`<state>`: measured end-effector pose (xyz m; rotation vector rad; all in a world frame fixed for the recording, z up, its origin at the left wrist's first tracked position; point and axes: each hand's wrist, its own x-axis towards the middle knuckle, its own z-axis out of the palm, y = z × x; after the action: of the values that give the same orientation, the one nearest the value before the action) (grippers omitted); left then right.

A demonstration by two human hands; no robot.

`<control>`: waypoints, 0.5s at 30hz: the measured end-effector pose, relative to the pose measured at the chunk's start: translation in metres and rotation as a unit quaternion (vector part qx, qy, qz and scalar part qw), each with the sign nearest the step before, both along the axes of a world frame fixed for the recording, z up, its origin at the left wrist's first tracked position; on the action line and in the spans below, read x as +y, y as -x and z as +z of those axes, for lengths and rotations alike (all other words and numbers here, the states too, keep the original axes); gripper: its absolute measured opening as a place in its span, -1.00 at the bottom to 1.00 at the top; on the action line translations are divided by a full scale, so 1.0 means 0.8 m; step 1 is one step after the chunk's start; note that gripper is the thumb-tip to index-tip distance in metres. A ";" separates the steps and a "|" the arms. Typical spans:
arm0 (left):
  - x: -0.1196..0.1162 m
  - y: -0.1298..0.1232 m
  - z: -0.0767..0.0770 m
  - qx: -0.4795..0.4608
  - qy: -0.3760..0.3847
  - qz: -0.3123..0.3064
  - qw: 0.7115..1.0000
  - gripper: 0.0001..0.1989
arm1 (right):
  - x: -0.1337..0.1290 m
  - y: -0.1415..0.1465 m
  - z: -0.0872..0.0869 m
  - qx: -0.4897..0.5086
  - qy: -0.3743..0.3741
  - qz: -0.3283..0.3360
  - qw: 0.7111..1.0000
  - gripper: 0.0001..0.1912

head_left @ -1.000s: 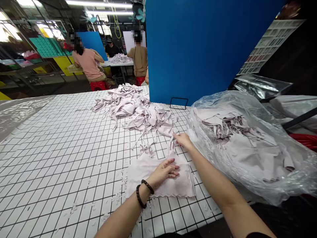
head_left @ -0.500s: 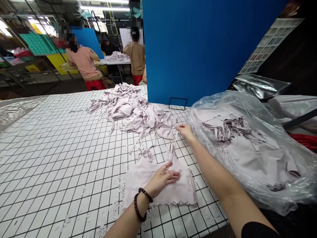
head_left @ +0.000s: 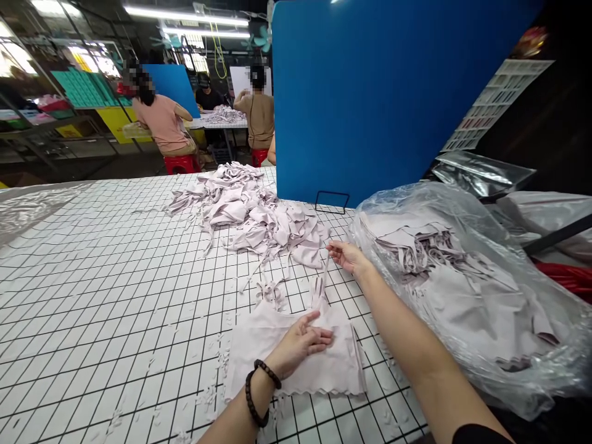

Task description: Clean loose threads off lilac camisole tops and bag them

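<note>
A stack of pale pink camisole tops [head_left: 263,336] lies on the white gridded table [head_left: 115,277], scalloped hems toward me. On its upper layer rests my left hand [head_left: 303,342], palm partly turned up and fingers loosely apart, a dark bead bracelet at the wrist. Beyond the stack's right top corner, my right hand [head_left: 346,256] pinches the end of a thin strap [head_left: 327,271] and holds it drawn up from the top. The other straps [head_left: 272,295] lie bunched at the left top corner.
A heap of loose pink garments [head_left: 259,216] lies farther back. Right of my arm, a clear plastic bag [head_left: 383,246] holds more tops. A tall blue board [head_left: 361,105] stands behind a wire stand [head_left: 332,202]. Small fabric scraps litter the table. Several people sit at another table.
The camera view has tilted up slightly. My right hand still pinches the strap, which looks straighter now. My left hand stays on the stack.
</note>
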<state>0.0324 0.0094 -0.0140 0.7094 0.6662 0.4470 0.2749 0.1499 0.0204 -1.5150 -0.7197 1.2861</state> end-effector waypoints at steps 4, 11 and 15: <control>0.001 0.000 0.005 0.005 0.003 0.000 1.000 -0.35 | -0.023 0.015 0.016 0.059 -0.050 0.031 0.996 -0.83; 0.003 -0.003 0.006 -0.019 0.034 0.069 0.997 -0.37 | -0.109 0.069 0.029 0.097 -0.113 0.132 0.980 -0.77; 0.006 -0.009 0.014 -0.022 -0.001 0.135 0.991 -0.40 | -0.155 0.089 0.023 0.078 -0.113 0.158 0.978 -0.70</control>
<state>0.0395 0.0146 -0.0031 0.6116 0.7223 0.7104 0.2040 0.0260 0.0390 -1.1330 -0.9955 1.4852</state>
